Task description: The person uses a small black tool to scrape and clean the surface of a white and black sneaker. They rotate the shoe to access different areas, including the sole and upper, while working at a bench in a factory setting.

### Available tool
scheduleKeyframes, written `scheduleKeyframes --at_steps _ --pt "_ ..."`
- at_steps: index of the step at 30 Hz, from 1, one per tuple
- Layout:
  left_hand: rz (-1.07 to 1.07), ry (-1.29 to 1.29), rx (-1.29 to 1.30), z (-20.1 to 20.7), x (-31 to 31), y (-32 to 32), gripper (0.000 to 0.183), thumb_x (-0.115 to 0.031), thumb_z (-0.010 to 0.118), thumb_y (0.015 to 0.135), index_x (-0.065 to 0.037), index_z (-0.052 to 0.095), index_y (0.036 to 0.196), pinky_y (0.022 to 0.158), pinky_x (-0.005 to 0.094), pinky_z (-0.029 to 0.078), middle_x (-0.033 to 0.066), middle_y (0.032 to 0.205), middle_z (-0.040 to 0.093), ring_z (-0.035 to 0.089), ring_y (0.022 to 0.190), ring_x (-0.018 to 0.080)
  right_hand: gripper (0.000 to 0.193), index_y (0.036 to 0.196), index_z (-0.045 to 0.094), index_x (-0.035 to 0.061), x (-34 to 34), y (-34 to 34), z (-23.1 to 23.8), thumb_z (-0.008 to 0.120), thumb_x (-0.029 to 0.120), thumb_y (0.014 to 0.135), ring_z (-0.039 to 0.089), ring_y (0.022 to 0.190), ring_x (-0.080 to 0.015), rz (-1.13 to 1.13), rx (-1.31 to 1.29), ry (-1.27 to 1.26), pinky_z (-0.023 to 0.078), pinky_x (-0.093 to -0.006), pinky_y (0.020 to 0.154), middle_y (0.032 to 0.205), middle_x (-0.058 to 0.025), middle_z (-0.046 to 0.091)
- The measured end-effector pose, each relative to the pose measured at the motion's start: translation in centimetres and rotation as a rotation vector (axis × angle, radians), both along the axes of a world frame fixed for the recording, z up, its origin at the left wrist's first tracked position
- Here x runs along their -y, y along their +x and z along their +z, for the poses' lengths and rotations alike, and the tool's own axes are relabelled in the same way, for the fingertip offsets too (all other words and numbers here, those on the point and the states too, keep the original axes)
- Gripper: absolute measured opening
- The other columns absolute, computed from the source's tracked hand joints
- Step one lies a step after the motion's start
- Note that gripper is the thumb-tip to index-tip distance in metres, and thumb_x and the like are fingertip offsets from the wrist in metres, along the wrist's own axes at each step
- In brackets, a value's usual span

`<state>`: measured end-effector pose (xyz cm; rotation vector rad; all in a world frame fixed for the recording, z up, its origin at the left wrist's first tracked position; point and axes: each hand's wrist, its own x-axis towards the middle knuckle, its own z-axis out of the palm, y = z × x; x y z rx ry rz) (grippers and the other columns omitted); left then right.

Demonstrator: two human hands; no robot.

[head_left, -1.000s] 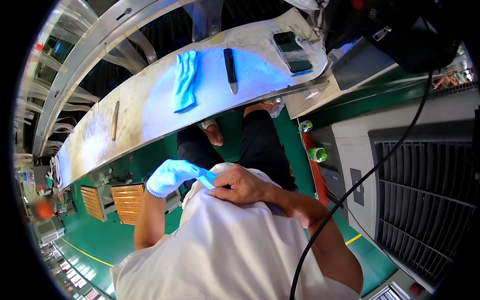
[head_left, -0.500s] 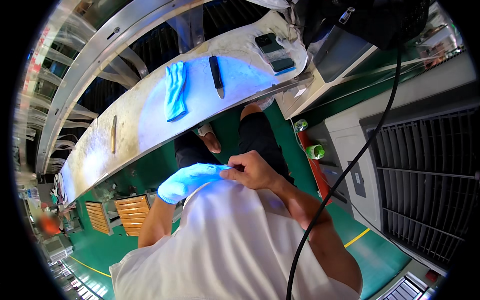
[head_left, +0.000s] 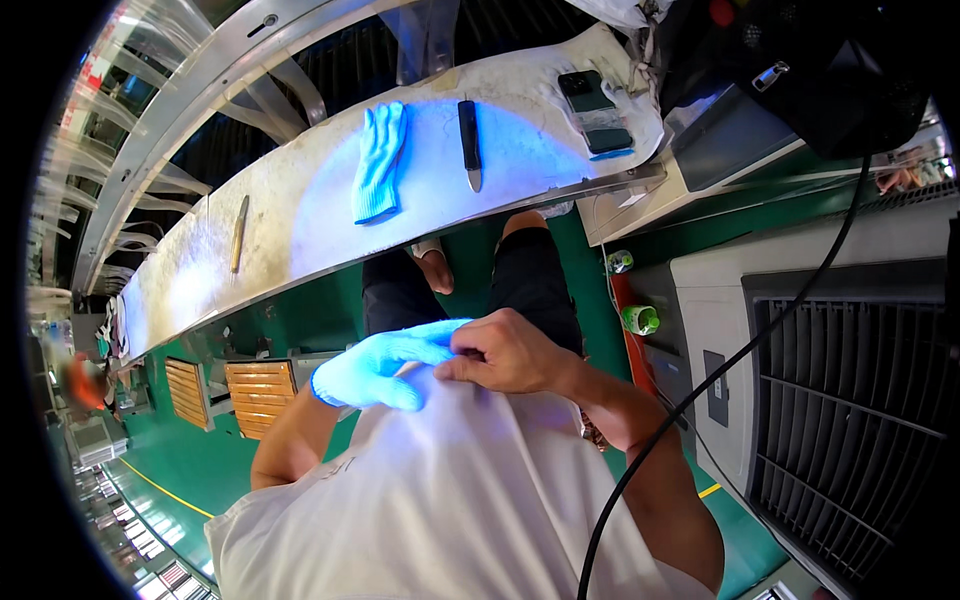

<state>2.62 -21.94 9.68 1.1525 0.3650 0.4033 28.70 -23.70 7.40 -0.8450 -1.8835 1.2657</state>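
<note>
My left hand (head_left: 385,362) wears a knitted glove (head_left: 345,378), tinted bright blue by the light. Its fingers stretch to the right, and the thumb stands apart, in front of my shirt. Bare, my right hand (head_left: 512,352) pinches the glove at the left fingertips with thumb and bent forefinger. A second knitted glove (head_left: 380,168) lies flat on the long worktable (head_left: 310,215) beyond my knees. To its right rests a knife (head_left: 469,140) with a black handle, blade toward me. A thin yellowish tool (head_left: 240,235) lies farther left on the table.
A dark green phone (head_left: 585,92) and a similar slab (head_left: 608,138) lie at the table's right end. A black cable (head_left: 720,378) hangs across the right side, before a grey vented machine (head_left: 850,400). Slatted wooden seats (head_left: 260,398) stand at left; a green-labelled bottle (head_left: 640,320) is at right.
The left thumb has come into sight, spread from the fingers. My right hand keeps its pinch at the gloved fingertips. The table and its things have shifted right in the picture.
</note>
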Motion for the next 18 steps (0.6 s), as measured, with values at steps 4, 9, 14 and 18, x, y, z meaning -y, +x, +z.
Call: scheduleKeyframes --at_steps 4,9,14,18 --pt "-0.017 0.056 0.033 -0.1 -0.5 -0.7 0.06 -0.038 0.089 0.095 0.003 0.076 0.137 0.13 0.0556 0.03 0.0271 0.172 0.046 0.045 0.158 0.0431 0.038 0.076 0.067 0.0019 0.0 -1.0 -0.2 0.079 0.025 0.104 0.062 0.059 -0.0243 0.154 -0.093 -0.119 0.046 -0.0411 0.059 0.066 -0.0107 0.065" --pt "-0.204 0.274 -0.211 3.1 -2.7 -4.2 0.081 -0.06 0.076 0.099 0.008 0.071 0.143 0.13 0.0491 0.035 0.0259 0.159 0.062 0.052 0.156 0.0378 0.036 0.072 0.061 0.004 1.5 0.9 0.9 0.074 0.013 0.104 0.046 0.059 -0.0066 0.344 -0.314 -0.645 0.035 -0.0317 0.055 0.061 0.0016 0.051" --pt "0.202 0.195 -0.359 1.0 -2.6 -3.1 0.102 -0.06 0.083 0.093 0.001 0.047 0.167 0.132 0.0473 0.034 0.0182 0.163 0.06 0.048 0.158 0.0331 0.029 0.084 0.073 0.0001 -1.3 -1.6 0.2 0.078 0.021 0.103 0.059 0.059 -0.0182 0.091 -0.002 -0.277 0.047 -0.0359 0.059 0.069 -0.0124 0.067" --pt "0.216 0.208 -0.365 0.2 -3.0 -0.9 0.108 -0.058 0.089 0.088 -0.002 0.044 0.169 0.134 0.0446 0.032 0.0166 0.174 0.047 0.043 0.162 0.0309 0.028 0.089 0.078 0.0004 -2.0 -4.5 0.0 0.076 0.023 0.104 0.065 0.06 -0.0241 0.134 -0.096 -0.155 0.051 -0.0367 0.062 0.072 -0.0153 0.071"
